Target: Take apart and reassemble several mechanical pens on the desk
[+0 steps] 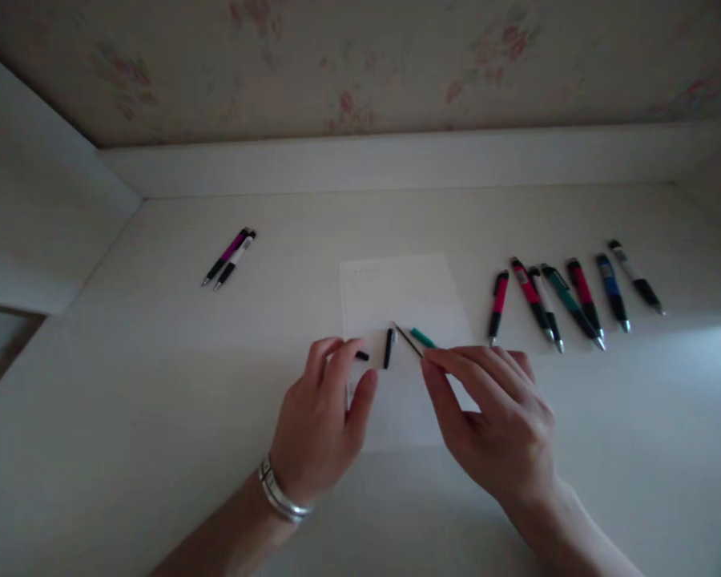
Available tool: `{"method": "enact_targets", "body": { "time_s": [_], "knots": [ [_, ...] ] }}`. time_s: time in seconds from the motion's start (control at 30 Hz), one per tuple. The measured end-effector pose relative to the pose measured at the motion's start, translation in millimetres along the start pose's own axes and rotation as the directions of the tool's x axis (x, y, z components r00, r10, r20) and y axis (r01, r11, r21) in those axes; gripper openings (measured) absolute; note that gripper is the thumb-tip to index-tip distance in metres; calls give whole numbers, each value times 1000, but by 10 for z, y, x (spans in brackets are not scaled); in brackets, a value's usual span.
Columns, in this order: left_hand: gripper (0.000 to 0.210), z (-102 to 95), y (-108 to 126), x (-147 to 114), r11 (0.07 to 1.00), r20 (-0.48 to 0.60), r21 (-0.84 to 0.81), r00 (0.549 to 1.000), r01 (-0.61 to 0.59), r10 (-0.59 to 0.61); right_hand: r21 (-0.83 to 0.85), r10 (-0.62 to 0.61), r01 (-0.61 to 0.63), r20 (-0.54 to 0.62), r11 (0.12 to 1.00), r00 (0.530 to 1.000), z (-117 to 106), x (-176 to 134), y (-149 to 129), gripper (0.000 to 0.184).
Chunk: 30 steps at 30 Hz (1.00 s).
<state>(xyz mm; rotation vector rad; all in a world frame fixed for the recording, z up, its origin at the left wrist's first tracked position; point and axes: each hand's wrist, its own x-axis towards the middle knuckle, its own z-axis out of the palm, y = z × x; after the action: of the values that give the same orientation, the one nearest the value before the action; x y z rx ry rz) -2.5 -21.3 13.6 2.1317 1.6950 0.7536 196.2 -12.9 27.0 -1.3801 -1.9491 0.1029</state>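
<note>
In my right hand (493, 409), thumb and forefinger are pinched on a thin dark pen refill (408, 339), its narrow tip pointing up and left over the paper. Just behind it lies a green pen barrel (422, 337), partly hidden by the fingers. My left hand (324, 401) hovers with thumb and forefinger apart, close to a short black pen piece (363, 356); whether a finger touches that piece I cannot tell. Between the two hands rests a black pen part with a clip (388, 349). A sheet of white paper (396, 288) lies underneath these parts.
Several whole pens lie in a loose row at the right, among them a blue pen (613, 288) and a green pen (568, 300). At the left a purple pen (228, 254) and a white pen (236, 260) lie side by side. A raised ledge (396, 164) borders the white tabletop (156, 385).
</note>
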Motion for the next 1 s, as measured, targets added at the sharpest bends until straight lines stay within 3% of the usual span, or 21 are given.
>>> {"method": "enact_targets", "body": {
  "time_s": [0.07, 0.2, 0.4, 0.6, 0.77, 1.0],
  "knots": [
    [25, -1, -79, 11, 1000, -15, -21, 1000, 6, -6, -9, 69, -69, 24, 998, 997, -28, 5, 75, 9],
    [20, 13, -162, 11, 994, -19, -112, 1000, 14, -16, 16, 84, -84, -13, 996, 996, -22, -19, 173, 10],
    [13, 42, -19, -57, 959, 117, -214, 970, -185, 213, 131, -3, -11, 105, 991, 994, 87, -83, 39, 12],
    [12, 103, -7, -103, 946, 110, -151, 946, -287, 305, 127, -27, 7, 154, 992, 988, 208, -102, 53, 14],
    [16, 124, -20, -100, 953, 136, -62, 943, -298, 303, 127, -22, 3, 153, 992, 988, 221, -104, 99, 14],
    [36, 140, -52, -118, 948, 111, -178, 951, -265, 287, 194, 48, -62, 77, 979, 996, 206, -103, 158, 15]
  ]
}}
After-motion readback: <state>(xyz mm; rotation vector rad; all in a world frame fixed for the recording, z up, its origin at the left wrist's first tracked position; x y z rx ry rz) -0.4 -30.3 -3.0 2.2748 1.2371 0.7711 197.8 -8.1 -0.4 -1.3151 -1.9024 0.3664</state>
